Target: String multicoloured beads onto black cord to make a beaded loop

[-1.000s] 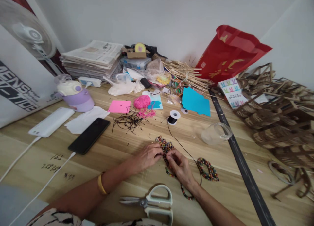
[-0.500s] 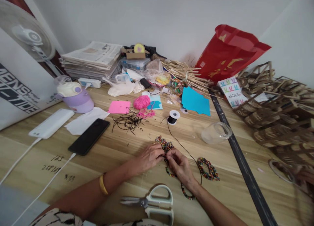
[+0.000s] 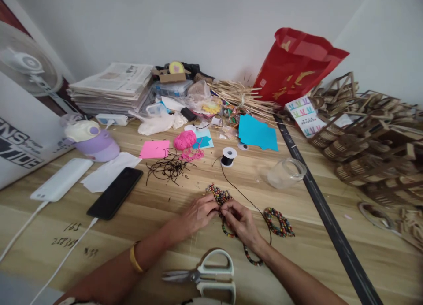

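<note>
My left hand (image 3: 200,213) and my right hand (image 3: 243,222) meet at the fingertips, both pinching a thin beaded cord beside a heap of small multicoloured beads (image 3: 216,192). The exact pinch point is partly hidden by the fingers. Strung beads (image 3: 253,257) curve out below my right hand and pass beneath it. A black cord runs from a white-flanged spool (image 3: 228,157) down past my right wrist. To the right lies a coiled bead strand (image 3: 279,222). Scissors (image 3: 201,276) with pale handles rest in front of me, blades pointing left.
A clear jar (image 3: 287,172) lies at the right, near a black strip (image 3: 325,212). Black cord scraps (image 3: 168,166), pink yarn (image 3: 185,140) and a phone (image 3: 115,193) are at the left. Brown woven baskets (image 3: 373,150) crowd the right side; a red bag (image 3: 297,67) stands behind.
The camera has turned slightly, so most things on the table sit a little further left in view. Both hands stay together at the beads, with only slight finger movement.
</note>
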A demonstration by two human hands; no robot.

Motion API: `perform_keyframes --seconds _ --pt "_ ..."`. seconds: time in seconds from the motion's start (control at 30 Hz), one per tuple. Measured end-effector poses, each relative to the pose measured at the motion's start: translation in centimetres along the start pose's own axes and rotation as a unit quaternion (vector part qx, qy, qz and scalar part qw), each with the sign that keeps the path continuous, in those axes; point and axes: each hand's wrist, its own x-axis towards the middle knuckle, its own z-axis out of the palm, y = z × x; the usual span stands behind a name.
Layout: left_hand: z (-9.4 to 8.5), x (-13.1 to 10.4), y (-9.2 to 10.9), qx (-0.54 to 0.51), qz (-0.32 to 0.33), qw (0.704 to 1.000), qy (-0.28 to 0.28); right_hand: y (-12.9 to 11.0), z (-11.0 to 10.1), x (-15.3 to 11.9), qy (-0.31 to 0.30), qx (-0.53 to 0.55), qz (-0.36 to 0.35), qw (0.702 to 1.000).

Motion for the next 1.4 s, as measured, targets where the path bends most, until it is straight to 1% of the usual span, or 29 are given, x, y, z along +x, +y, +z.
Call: perform_keyframes --seconds 0.13,0.3,0.47,0.57,0.73,0.97,1.1,1.27,1.33,1.4 --pt "-0.24 -0.05 0.10 -0.005 0.001 1.000 0.004 -0.16 0.11 0.08 0.006 0.027 0.010 1.000" --pt "-0.05 -0.26 -0.17 -0.007 0.005 1.000 0.003 -0.13 0.11 0.13 0.007 0.047 0.015 0.999" --pt "0.13 -0.28 -0.45 -0.014 0.004 1.000 0.002 0.12 0.10 0.14 0.017 0.048 0.015 0.999" --pt "-0.01 -0.13 -0.37 -0.016 -0.003 1.000 0.003 0.04 0.09 0.15 0.019 0.049 0.017 0.998" --pt "-0.39 -0.03 -0.09 -0.017 0.005 1.000 0.012 -0.25 0.01 0.13 0.009 0.050 0.017 0.999" --pt "-0.39 -0.26 -0.29 -0.008 -0.004 1.000 0.010 0.01 -0.02 0.15 0.020 0.044 0.003 0.999" --pt "-0.51 -0.24 -0.23 0.001 -0.015 1.000 0.008 0.08 -0.06 0.16 0.017 0.048 0.009 0.999" --pt "-0.66 -0.07 -0.08 -0.014 -0.027 0.999 0.013 0.12 -0.07 0.14 0.014 0.047 0.009 0.999" --pt "-0.74 0.07 -0.04 -0.027 -0.036 0.999 0.024 0.17 -0.10 0.12 0.010 0.037 0.006 0.999" --pt "-0.86 0.24 -0.05 -0.064 -0.059 0.996 0.037 0.26 -0.15 0.09 0.008 0.026 0.005 1.000"
